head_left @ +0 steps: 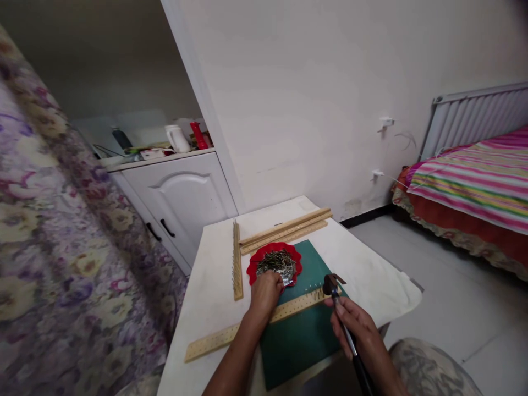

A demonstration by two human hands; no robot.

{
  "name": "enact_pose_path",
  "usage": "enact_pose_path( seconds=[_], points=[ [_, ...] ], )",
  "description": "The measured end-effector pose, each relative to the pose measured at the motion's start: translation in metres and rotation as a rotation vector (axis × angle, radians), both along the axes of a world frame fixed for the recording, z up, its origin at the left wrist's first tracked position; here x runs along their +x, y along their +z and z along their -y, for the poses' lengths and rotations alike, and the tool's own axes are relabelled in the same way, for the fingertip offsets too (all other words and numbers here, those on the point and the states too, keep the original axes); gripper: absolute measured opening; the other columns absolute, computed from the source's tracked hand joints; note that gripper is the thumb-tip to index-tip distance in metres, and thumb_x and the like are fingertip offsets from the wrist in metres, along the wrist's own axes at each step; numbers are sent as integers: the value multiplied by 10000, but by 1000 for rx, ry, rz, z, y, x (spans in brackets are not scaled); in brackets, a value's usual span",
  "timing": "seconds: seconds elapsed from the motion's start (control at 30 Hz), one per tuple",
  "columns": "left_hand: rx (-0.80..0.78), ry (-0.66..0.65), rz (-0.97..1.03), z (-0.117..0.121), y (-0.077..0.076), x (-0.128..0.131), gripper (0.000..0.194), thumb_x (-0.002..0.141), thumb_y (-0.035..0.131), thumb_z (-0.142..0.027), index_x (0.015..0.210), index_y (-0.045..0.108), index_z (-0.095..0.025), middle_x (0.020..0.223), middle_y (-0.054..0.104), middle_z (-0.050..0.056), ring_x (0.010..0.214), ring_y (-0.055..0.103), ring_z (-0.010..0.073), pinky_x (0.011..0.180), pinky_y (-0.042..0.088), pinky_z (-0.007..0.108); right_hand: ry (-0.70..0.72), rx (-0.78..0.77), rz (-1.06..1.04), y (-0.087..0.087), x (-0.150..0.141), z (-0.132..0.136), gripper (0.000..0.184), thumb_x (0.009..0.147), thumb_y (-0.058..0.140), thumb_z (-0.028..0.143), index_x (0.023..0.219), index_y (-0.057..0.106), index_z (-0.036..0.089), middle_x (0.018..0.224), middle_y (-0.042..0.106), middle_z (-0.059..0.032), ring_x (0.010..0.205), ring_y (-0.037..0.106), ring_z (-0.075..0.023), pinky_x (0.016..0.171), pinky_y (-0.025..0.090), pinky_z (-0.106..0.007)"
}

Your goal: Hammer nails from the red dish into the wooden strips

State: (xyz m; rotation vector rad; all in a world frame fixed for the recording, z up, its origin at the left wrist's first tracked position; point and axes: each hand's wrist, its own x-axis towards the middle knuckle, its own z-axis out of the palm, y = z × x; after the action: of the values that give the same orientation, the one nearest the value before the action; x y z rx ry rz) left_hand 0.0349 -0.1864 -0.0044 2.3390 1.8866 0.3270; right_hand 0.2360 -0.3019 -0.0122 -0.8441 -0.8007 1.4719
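Observation:
My right hand (355, 324) grips a claw hammer (350, 336) by its handle; the head is up, above the right end of a long wooden strip (295, 307). Several nails (317, 291) stand upright in that end, and rows of small holes or marks run along the strip. My left hand (266, 291) reaches over the near edge of a red scalloped dish (299, 258), fingers drawn together at the loose nails (274, 263) inside. What those fingers hold, if anything, is hidden. The strip lies across a green cutting mat (297, 352).
A wooden strip full of nails (236, 264) lies left of the dish. More wooden strips (284, 230) lie behind it on the white table (214, 324). A floral curtain (82, 264) hangs at left, a white cabinet (181, 192) stands behind, and a bed (474, 187) stands right.

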Motion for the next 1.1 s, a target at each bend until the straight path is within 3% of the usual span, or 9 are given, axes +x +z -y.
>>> enact_pose_path(
  seconds=[0.43,0.53,0.67,0.73,0.87,0.97,1.1],
  points=[
    [15,-32,-63,3,6,6,112,791,484,-185,744,586,-184,848,598,43,811,572,178,613,342,250,-38,-9,6,1,1,-1,355,752,586,494,906,541,178,483,553,67,244,350,-31,275,206,-148],
    [76,-41,35,10,8,4,121,808,450,-181,754,558,-185,846,580,38,786,551,163,633,352,247,-46,6,19,2,-1,-2,370,746,586,504,906,540,174,484,546,68,247,346,-30,272,209,-150],
    [152,-105,334,30,9,9,166,855,376,-240,781,514,-188,779,555,28,751,521,161,674,366,260,-67,19,107,4,-6,-1,368,746,598,487,922,532,171,477,517,82,253,340,-26,268,217,-144],
    [72,-145,565,44,7,17,178,860,377,-291,783,501,-189,734,542,11,693,508,145,644,375,248,-100,28,164,5,-10,0,358,739,614,466,926,528,173,488,516,83,256,328,-24,265,226,-145],
    [-293,-183,1012,72,0,39,205,815,445,-375,802,495,-177,655,515,-29,495,419,81,488,333,196,-202,69,237,6,-16,0,299,729,646,395,918,544,186,598,556,52,320,345,-34,278,268,-155],
    [-455,-219,1139,87,-5,50,229,780,490,-394,778,498,-165,650,525,-32,444,386,55,443,296,183,-243,83,229,5,-15,0,274,717,661,367,907,553,202,615,537,55,371,370,-57,287,285,-158],
    [-471,-206,1168,94,-4,56,208,740,541,-364,727,507,-159,595,518,-43,414,372,44,418,272,178,-246,65,224,1,-12,0,291,680,692,358,889,557,206,618,547,58,368,380,-64,282,291,-167]
  ],
)
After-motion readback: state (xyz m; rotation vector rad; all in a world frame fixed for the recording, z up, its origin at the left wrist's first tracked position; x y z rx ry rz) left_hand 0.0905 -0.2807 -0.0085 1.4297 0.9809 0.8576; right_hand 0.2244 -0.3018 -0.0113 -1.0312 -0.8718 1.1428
